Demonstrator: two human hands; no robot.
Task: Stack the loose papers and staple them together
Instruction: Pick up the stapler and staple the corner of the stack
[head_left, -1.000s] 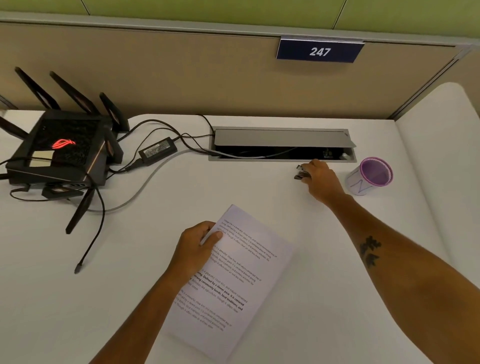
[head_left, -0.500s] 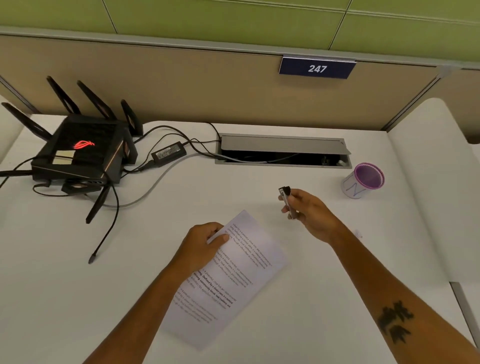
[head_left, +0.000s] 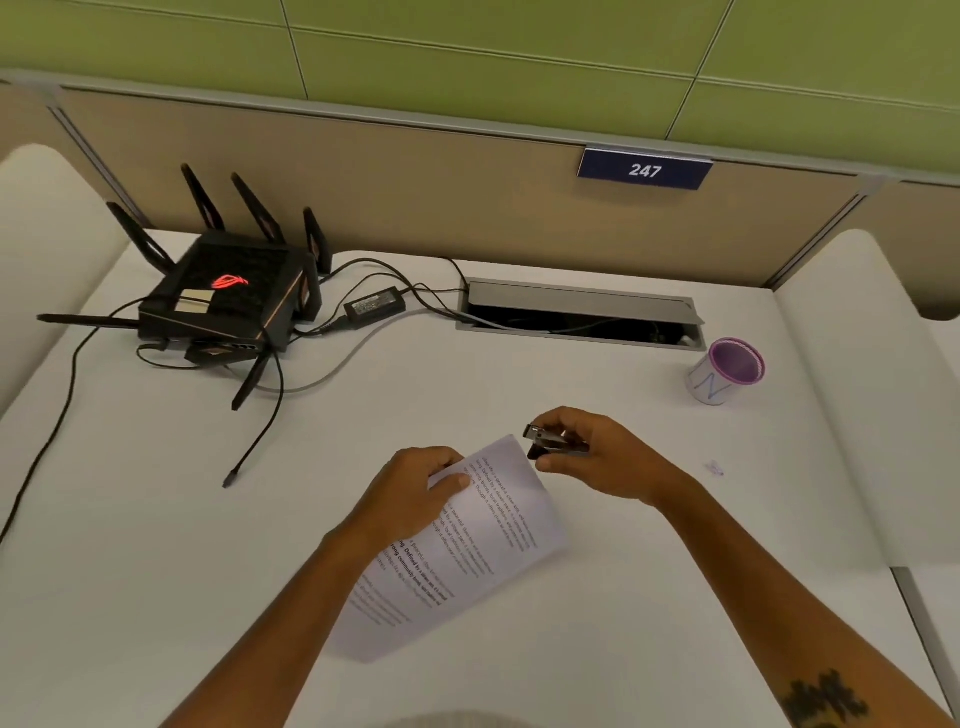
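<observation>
At centre of the white counter (head_left: 597, 649): printed papers (head_left: 467, 545), stacked, lying slanted; left hand (head_left: 410, 493) pinches their upper left edge. Stapler (head_left: 553, 447), small and dark, gripped in right hand (head_left: 608, 457), its mouth at the papers' top corner. Far right: purple-rimmed cup (head_left: 727, 376). Rear: open cable hatch (head_left: 582, 312). Far left: black router (head_left: 228, 296), power adapter (head_left: 374, 306), cables. Behind: beige partition (head_left: 415, 182) bearing plate "247" (head_left: 644, 169); green wall (head_left: 467, 52) above.

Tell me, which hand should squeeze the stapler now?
Probably the right hand: it already grips the stapler at the paper stack's top corner, while the left hand holds the pages.
</observation>
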